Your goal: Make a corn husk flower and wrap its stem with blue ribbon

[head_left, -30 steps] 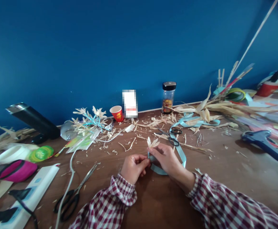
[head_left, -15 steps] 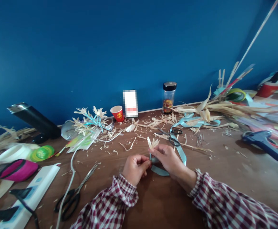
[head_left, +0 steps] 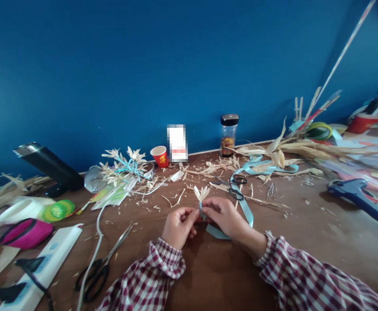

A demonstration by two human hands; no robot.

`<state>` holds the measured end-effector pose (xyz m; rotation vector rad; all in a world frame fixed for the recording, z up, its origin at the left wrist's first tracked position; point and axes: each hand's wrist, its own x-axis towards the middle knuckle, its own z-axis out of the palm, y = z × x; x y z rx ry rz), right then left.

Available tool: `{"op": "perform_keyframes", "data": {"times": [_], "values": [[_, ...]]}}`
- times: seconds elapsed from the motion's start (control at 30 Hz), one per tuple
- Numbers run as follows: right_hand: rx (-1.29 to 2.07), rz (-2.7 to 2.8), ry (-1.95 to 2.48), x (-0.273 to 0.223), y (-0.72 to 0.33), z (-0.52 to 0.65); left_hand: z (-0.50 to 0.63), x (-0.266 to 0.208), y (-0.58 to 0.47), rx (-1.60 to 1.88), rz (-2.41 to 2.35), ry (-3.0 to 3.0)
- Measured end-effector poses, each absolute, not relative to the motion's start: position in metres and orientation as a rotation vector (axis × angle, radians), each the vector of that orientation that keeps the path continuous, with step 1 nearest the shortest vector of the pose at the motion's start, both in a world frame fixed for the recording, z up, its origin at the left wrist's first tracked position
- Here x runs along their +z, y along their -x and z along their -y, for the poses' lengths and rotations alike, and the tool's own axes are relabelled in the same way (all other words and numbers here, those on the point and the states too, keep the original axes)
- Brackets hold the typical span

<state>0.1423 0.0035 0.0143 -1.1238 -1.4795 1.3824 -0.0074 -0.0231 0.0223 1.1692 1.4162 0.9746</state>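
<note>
Between my two hands stands a small corn husk flower (head_left: 201,193), its pale petals fanned upward and its stem light blue. My left hand (head_left: 180,225) pinches the stem from the left, thumb and fingertips closed. From the right, my right hand (head_left: 225,218) also has its fingertips closed at the stem, just below the petals. A light blue ribbon (head_left: 247,211) runs behind my right hand, and a piece of it lies on the table below that hand. Small black-handled scissors (head_left: 237,194) rest by the ribbon. The lower stem is partly hidden by my fingers.
Finished-looking husk flowers (head_left: 124,166) lie at the back left, near a red paper cup (head_left: 160,157) and a lidded jar (head_left: 229,136). Large scissors (head_left: 100,270), a white cord and a power strip (head_left: 42,270) sit left. A blue glue gun (head_left: 360,196) lies right.
The flower has moved slightly left and down. My right hand's fingertips have slid from the petals down to the stem, so the petals now show more fully.
</note>
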Motion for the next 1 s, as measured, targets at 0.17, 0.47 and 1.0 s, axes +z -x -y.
{"op": "perform_keyframes", "data": {"times": [0.17, 0.47, 1.0], "values": [[1.507, 1.515, 1.070, 0.024, -0.140, 0.001, 0.017, 0.012, 0.016, 1.041, -1.349, -1.165], [1.497, 1.520, 1.024, 0.022, -0.138, 0.003, 0.014, 0.007, 0.018, 1.079, -1.332, -1.018], [1.618, 1.450, 0.920, 0.014, -0.137, 0.004, 0.016, 0.009, 0.017, 1.028, -1.400, -1.160]]}}
